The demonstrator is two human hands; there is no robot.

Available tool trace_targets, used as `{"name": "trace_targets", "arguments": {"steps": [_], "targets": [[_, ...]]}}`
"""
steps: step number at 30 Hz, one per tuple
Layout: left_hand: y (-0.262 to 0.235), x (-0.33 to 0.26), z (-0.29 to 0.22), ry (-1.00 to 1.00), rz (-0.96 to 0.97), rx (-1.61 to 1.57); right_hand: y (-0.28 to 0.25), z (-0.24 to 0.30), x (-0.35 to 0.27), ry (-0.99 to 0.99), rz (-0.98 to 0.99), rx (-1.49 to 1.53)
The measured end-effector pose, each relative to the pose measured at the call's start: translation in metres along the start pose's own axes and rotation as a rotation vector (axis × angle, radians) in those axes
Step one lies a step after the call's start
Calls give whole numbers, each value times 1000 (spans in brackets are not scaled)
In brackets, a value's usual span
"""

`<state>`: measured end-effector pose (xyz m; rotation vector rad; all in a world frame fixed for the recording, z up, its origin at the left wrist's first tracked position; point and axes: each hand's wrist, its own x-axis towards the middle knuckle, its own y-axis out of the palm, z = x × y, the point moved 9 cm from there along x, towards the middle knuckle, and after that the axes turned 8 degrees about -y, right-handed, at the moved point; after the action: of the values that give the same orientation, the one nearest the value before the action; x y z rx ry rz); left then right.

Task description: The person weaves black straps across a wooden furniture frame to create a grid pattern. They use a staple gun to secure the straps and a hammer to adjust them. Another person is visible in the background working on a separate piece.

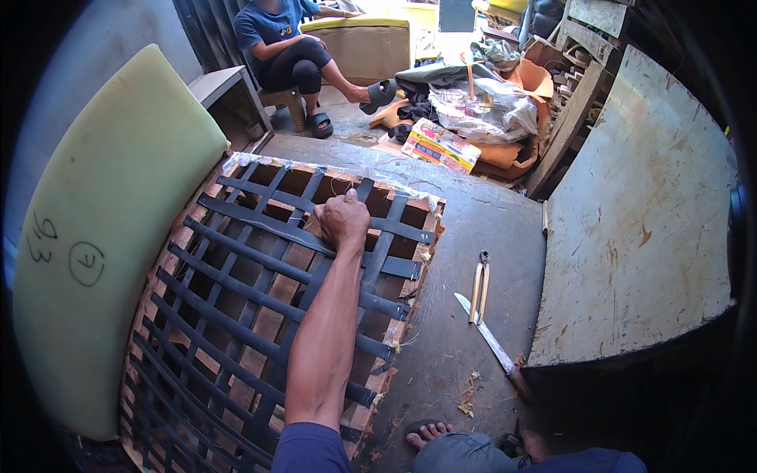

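My left hand (344, 221) is closed in a fist over the far part of a wooden seat frame (422, 296). It rests on a lattice of black webbing straps (236, 272) woven across the frame. A thin pale thread (337, 185) loops up beside the knuckles; what the fingers grip is hidden. At the lower edge, what seems to be my right hand (536, 446) shows only in part near my knee, beside a small dark thing, and its fingers are not clear. On the floor to the right lie pincers (480, 288) with yellowish handles, touching a long knife (493, 343).
A pale green foam slab (118, 236) leans along the frame's left side. A scuffed whitish board (639, 213) stands at right. Beyond the frame are a yellow printed carton (441, 146), heaped plastic sheeting (481, 102) and a seated person (292, 63). Scraps (468, 398) litter the floor.
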<state>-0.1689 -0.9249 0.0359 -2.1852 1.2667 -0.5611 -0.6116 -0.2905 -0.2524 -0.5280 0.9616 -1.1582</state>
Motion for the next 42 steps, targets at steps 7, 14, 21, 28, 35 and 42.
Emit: {"name": "trace_targets", "arguments": {"steps": [7, 14, 21, 28, 35, 42], "targets": [[-4, -3, -3, 42, -32, 24, -100, 170, 162, 52, 182, 44], [-20, -10, -3, 219, -249, -121, -370, 446, 396, -673, -830, 98], [-26, -17, 6, 196, -336, -399, -316, 489, 550, -477, -39, 382], [-33, -36, -2, 296, -168, -299, -304, 483, 554, -538, -84, 565], [-231, -215, 93, 281, -401, 297, -318, 480, 535, -620, -493, 195], [-301, -294, 170, 12, -333, 532, -318, 485, 526, -486, -477, 82]]}}
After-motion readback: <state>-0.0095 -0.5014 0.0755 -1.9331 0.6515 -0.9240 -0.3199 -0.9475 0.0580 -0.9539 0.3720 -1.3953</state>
